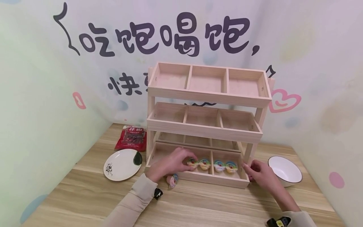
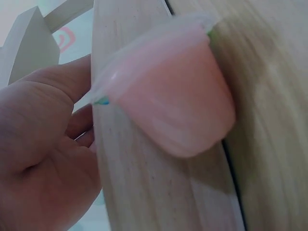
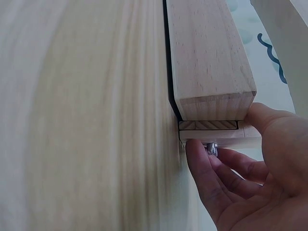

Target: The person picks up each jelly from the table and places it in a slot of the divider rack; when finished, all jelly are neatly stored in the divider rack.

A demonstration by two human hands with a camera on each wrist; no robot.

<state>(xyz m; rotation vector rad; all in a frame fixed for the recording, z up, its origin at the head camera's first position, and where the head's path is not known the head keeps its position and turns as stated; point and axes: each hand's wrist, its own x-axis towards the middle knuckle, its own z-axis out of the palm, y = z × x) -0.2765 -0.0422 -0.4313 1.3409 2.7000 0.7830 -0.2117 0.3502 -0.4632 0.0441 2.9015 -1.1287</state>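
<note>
A three-tier wooden rack [image 1: 208,96] stands on the table. My left hand [image 1: 175,160] reaches into the middle compartment of its bottom tray, thumb and fingers around a jelly cup [image 1: 192,163]; in the left wrist view the tray's front wall hides the fingertips. Beside that cup lies another jelly cup [image 1: 204,164]. The right compartment holds a white jelly cup [image 1: 219,166] and a yellow jelly cup [image 1: 231,167]. Outside, by the tray's front, is a pink jelly cup [image 2: 178,96]. My right hand [image 3: 250,168] grips the tray's right end, thumb and fingers on opposite sides.
Left of the rack are an oval white plate [image 1: 122,165] with a leaf pattern and a red food packet [image 1: 131,138]. A white bowl [image 1: 285,170] with a dark rim stands at the right, close to my right hand. A printed cloth [image 1: 175,34] hangs behind.
</note>
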